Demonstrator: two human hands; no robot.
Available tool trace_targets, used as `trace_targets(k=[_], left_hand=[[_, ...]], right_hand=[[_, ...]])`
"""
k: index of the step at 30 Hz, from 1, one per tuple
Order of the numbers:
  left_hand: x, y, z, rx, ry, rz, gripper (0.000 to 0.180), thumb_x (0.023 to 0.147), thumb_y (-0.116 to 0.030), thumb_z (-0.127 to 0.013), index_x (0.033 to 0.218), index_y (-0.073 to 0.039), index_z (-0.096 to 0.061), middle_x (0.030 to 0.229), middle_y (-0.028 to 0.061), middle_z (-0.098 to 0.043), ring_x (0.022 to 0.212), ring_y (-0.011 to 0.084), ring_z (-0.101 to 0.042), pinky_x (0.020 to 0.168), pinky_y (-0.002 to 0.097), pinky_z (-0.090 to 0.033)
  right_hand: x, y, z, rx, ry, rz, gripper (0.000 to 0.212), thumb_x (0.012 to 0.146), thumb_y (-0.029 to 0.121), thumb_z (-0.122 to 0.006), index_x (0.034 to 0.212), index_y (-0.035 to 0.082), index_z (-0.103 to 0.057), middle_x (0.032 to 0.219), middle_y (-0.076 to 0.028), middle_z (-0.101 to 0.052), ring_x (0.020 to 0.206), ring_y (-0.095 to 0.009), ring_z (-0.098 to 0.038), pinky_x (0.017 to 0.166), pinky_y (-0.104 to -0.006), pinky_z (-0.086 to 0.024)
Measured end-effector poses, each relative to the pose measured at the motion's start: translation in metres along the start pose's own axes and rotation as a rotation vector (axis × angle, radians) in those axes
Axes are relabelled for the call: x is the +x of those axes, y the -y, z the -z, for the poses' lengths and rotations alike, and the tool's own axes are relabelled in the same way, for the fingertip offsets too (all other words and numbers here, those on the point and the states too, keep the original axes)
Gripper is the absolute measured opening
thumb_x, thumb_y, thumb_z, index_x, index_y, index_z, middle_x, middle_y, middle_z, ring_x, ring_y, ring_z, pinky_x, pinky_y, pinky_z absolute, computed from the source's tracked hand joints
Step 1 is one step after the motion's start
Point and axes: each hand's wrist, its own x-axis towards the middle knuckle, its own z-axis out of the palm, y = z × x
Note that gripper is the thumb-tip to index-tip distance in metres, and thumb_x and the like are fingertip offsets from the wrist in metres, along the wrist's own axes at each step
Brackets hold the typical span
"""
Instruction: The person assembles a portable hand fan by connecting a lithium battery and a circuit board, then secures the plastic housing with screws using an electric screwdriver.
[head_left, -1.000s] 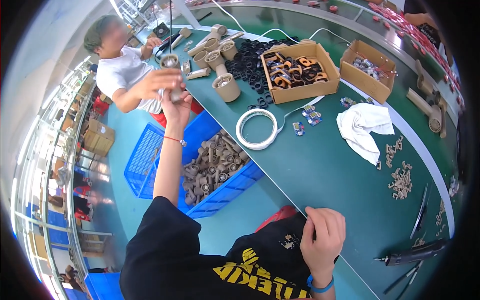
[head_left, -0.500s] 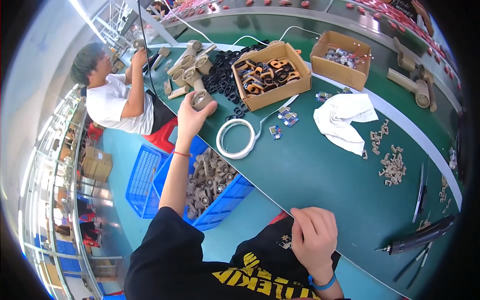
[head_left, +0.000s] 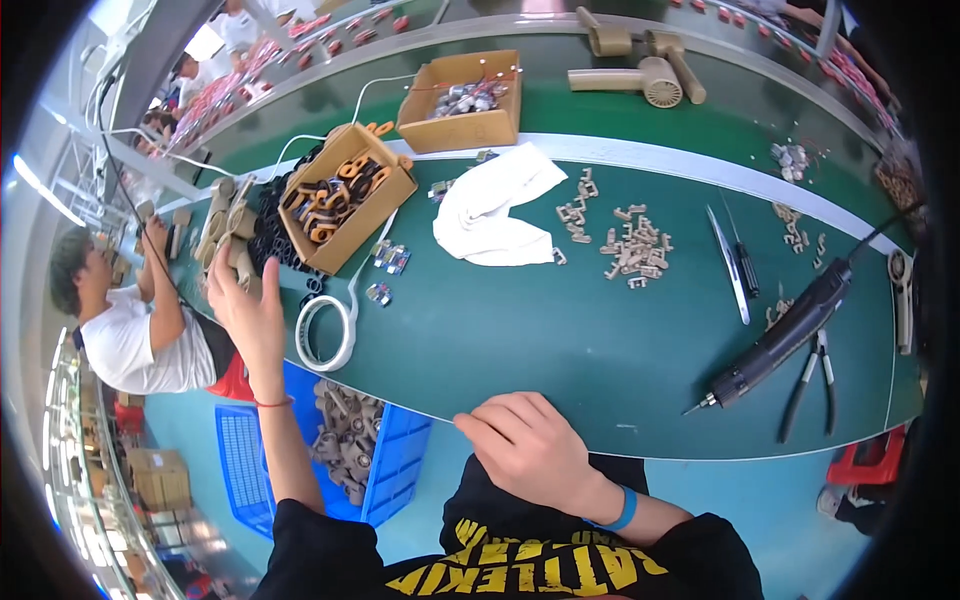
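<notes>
My left hand (head_left: 248,315) reaches out at the left end of the table, its thumb and fingers apart and nothing seen between them. Just beyond its fingertips stand several beige cylindrical housings (head_left: 240,220), partly hidden by the hand. Near my left wrist lies a roll of white tape (head_left: 326,334), its loose strip leading toward a cardboard box (head_left: 345,215) of black and orange rings. My right hand (head_left: 530,448) rests at the table's near edge with the fingers curled together; nothing shows in it, though its palm side is hidden.
Black rings (head_left: 268,235), small circuit boards (head_left: 391,257), a white cloth (head_left: 490,212) and small beige clips (head_left: 637,245) lie across the table. At right are tweezers (head_left: 728,262), an electric screwdriver (head_left: 780,335) and pliers (head_left: 808,385). A blue crate (head_left: 402,462) stands below; a co-worker (head_left: 130,325) sits left.
My left hand has let go of the beige housing it held and opened beside the other housings. The view has swung right, shifting the table's things leftward. My right hand stays curled near the edge.
</notes>
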Motion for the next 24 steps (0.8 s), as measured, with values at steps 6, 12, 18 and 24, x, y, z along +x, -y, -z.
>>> trace_targets(k=[6, 12, 18, 24], left_hand=[[0.029, -0.135, -0.016, -0.715, 0.335, -0.436, 0.025, 0.08, -0.014, -0.07, 0.102, -0.003, -0.064, 0.102, 0.0145, -0.064, 0.102, 0.0328, -0.059, 0.09, 0.0416, -0.046], [0.024, -0.076, -0.013, -0.259, -0.047, -0.123, 0.027, 0.073, -0.017, -0.074, 0.096, -0.004, -0.066, 0.102, 0.0151, -0.062, 0.102, 0.0343, -0.056, 0.089, 0.0427, -0.044], [-0.014, 0.081, -0.013, -0.061, 0.302, 0.65, 0.08, 0.069, -0.047, -0.079, 0.124, 0.001, -0.049, 0.111, 0.0246, -0.064, 0.101, 0.0389, -0.064, 0.085, 0.0443, -0.05], [-0.044, 0.054, 0.012, -0.371, -0.034, 0.539, 0.054, 0.071, -0.015, -0.082, 0.117, -0.002, -0.056, 0.103, 0.0114, -0.069, 0.094, 0.0159, -0.066, 0.084, 0.029, -0.05]], right_hand=[[0.004, 0.009, 0.01, 0.084, 0.058, 0.057, 0.025, 0.069, 0.0, -0.067, 0.093, 0.005, -0.067, 0.086, -0.006, -0.063, 0.085, -0.023, -0.061, 0.076, -0.0345, -0.048], [0.002, 0.011, 0.008, 0.058, 0.014, -0.064, 0.021, 0.071, -0.002, -0.065, 0.091, 0.005, -0.068, 0.085, -0.008, -0.063, 0.084, -0.026, -0.062, 0.075, -0.0369, -0.048], [0.006, 0.011, 0.004, 0.028, 0.058, 0.002, 0.02, 0.071, -0.002, -0.065, 0.091, 0.004, -0.068, 0.085, -0.007, -0.063, 0.085, -0.025, -0.061, 0.076, -0.0364, -0.047], [0.001, 0.01, 0.009, -0.006, 0.078, -0.002, 0.023, 0.07, -0.001, -0.066, 0.092, 0.005, -0.068, 0.086, -0.006, -0.063, 0.086, -0.024, -0.061, 0.077, -0.0365, -0.047]])
